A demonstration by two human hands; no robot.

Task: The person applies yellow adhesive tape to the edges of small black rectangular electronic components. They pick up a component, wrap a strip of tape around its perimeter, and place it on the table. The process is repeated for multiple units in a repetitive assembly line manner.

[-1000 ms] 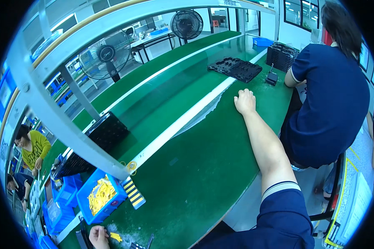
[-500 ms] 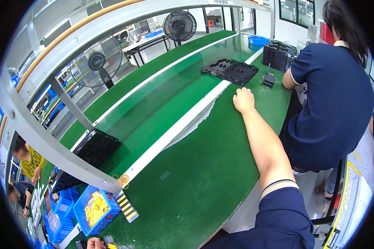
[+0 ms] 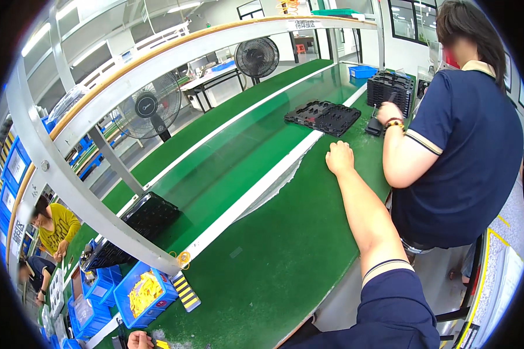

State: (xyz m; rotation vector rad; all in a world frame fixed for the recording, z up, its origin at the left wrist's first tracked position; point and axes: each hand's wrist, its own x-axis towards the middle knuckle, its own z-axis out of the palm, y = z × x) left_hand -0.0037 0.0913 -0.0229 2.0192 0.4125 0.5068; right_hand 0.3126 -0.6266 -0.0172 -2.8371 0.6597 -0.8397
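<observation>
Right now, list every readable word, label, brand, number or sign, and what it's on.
Locations only, wording not copied:
White rectangular label on pale metal overhead beam: dark characters.
Slanted white label, beam's far-left end: dark characters.
Dark round hub of left black fan: pale mark, too small.
White sheets on stacked blue plastic bins: too small.
Open blue plastic box of yellow strips: side mark, too small.
</observation>
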